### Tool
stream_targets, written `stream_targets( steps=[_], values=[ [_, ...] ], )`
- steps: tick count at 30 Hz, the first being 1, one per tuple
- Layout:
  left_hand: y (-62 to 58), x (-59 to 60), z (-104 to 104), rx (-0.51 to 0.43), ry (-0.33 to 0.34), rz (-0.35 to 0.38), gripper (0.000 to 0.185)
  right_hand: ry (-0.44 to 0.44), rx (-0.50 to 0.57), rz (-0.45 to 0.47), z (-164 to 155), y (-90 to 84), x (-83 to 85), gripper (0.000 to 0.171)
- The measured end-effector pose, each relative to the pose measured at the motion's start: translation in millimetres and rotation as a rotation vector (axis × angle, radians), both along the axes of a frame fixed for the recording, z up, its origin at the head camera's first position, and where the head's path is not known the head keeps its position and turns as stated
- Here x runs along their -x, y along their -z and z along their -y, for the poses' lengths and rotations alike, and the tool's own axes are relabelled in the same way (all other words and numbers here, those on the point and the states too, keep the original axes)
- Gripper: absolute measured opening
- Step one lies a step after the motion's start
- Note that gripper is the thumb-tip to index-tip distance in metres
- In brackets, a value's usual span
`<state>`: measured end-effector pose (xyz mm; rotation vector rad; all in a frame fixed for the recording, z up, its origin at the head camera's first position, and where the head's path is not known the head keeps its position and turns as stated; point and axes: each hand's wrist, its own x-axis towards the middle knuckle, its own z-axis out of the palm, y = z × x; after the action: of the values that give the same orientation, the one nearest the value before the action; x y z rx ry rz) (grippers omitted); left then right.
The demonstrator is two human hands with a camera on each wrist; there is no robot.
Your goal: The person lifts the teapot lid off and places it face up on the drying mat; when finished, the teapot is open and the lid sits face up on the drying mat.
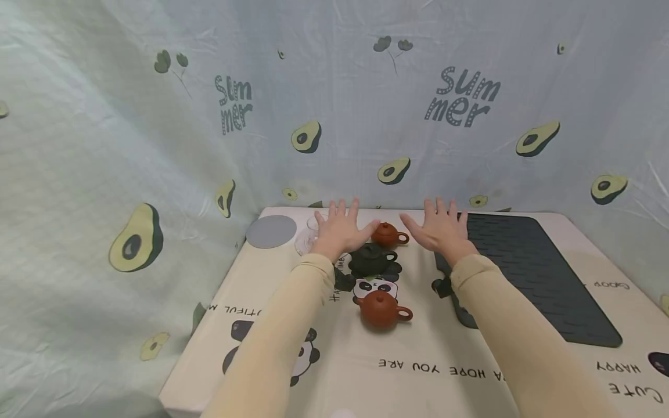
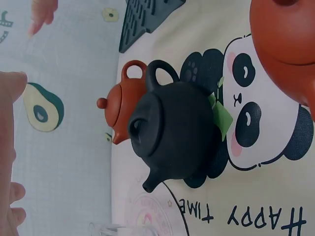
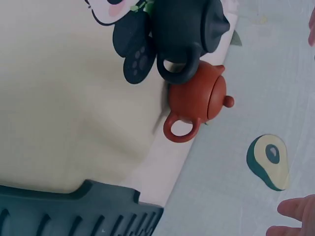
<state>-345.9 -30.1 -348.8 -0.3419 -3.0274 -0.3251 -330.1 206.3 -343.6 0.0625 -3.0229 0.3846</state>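
Observation:
Three small teapots stand in a row down the table's middle: a small red-brown teapot (image 1: pixel 388 234) (image 2: pixel 120 107) (image 3: pixel 197 101) at the back, a black teapot (image 1: pixel 372 259) (image 2: pixel 170 130) (image 3: pixel 184 27) in the middle, and a larger red-brown teapot (image 1: pixel 383 309) (image 2: pixel 285 44) nearest me. My left hand (image 1: pixel 342 227) hovers flat with fingers spread, just left of the back teapot. My right hand (image 1: pixel 439 227) hovers flat to its right, over the mat's corner. Neither holds anything. Only fingertips (image 2: pixel 12 152) (image 3: pixel 295 216) show in the wrist views.
A dark ribbed mat (image 1: pixel 533 273) covers the table's right side. A grey round coaster (image 1: pixel 271 231) lies at the back left, a clear glass cup (image 1: pixel 311 233) beside it, partly behind my left hand. An avocado-print cloth (image 1: pixel 157 145) walls the table on three sides.

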Motion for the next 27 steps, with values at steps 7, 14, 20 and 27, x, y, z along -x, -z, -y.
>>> stream_targets(
  steps=[7,14,20,27],
  values=[
    [-7.2,-4.0,8,-0.013,0.074,-0.031,0.091,-0.062,0.026,-0.039,3,2.0,-5.6,0.100],
    [20.3,-29.7,26,-0.122,0.228,-0.148,0.078,-0.213,0.192,-0.185,14,32.3,-33.1,0.064],
    [54.5,-63.2,26,-0.295,0.367,-0.207,0.055,-0.357,0.268,-0.226,27,49.2,-63.9,0.032],
    [90.1,-100.4,36,-0.512,0.282,-0.160,0.029,-0.443,0.202,-0.177,33,58.3,-93.9,0.013]
  ],
)
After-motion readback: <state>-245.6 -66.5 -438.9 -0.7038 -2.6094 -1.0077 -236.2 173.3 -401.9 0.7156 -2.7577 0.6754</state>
